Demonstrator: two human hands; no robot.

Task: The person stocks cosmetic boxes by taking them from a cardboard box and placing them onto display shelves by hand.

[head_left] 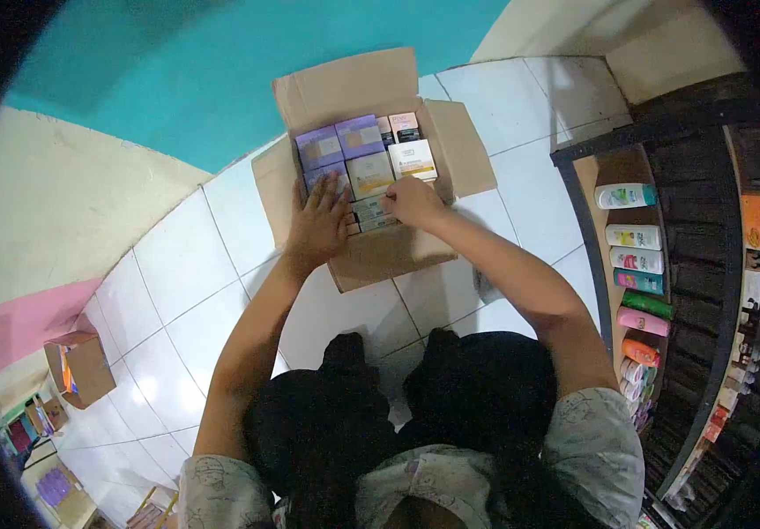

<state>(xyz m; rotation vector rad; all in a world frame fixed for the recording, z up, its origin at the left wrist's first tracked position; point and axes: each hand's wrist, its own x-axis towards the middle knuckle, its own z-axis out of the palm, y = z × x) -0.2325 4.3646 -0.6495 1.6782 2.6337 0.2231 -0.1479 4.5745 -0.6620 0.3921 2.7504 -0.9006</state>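
An open cardboard box (393, 260) stands on the tiled floor, filled with small packages. Purple boxes (319, 148) fill its back left, and a white and yellow box (413, 159) sits at the right beside a beige one (369, 175). My left hand (320, 220) lies with fingers spread over the left side, on a purple box near the edge. My right hand (413, 201) is closed at the front right, over small pale boxes (371, 212); what its fingers hold, if anything, is hidden.
At the right stands a dark-framed shelf (588, 238) with bottles (634, 235) in a row. A smaller open carton (89, 370) is on the floor at the left. A teal wall (221, 79) rises behind the box.
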